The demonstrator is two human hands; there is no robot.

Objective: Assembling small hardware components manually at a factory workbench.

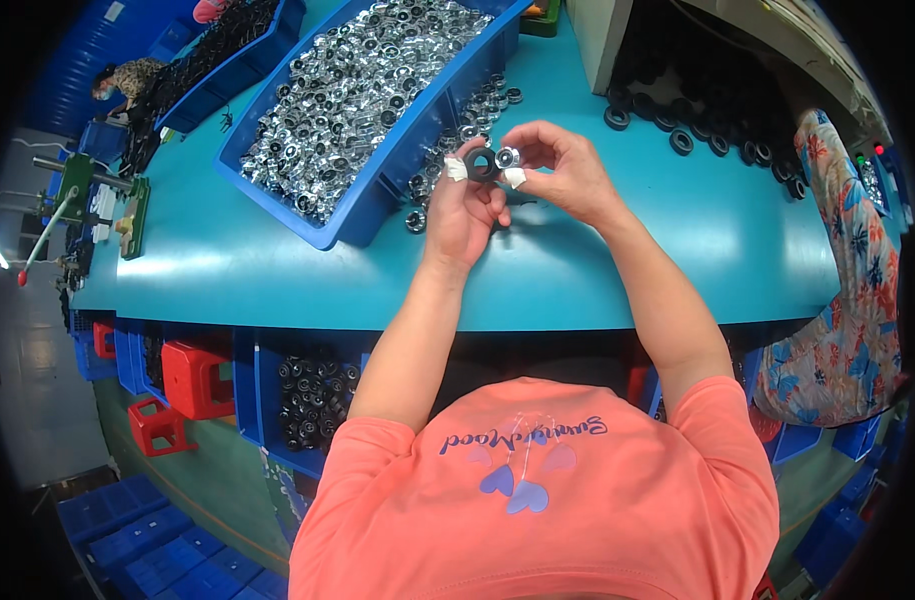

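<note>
Over the turquoise table (617, 280) my two hands meet, close to the blue bin. My left hand (457, 222) grips a black ring (469, 160) between thumb and fingers, its opening facing me. A small clear-and-silver round part (508, 157) is pinched in my right hand (574, 172), right beside the ring; whether the two touch I cannot tell. White tape wraps a digit on each hand. Just beyond my left hand, loose clear-and-silver parts (477, 110) lie along the bin's right side.
A blue bin (377, 195) heaped with clear-and-silver parts stands left of my hands. Black rings (681, 142) spill out at the back right. A green hand press (74, 188) is at the left edge. Someone in a floral garment (842, 290) is close on my right.
</note>
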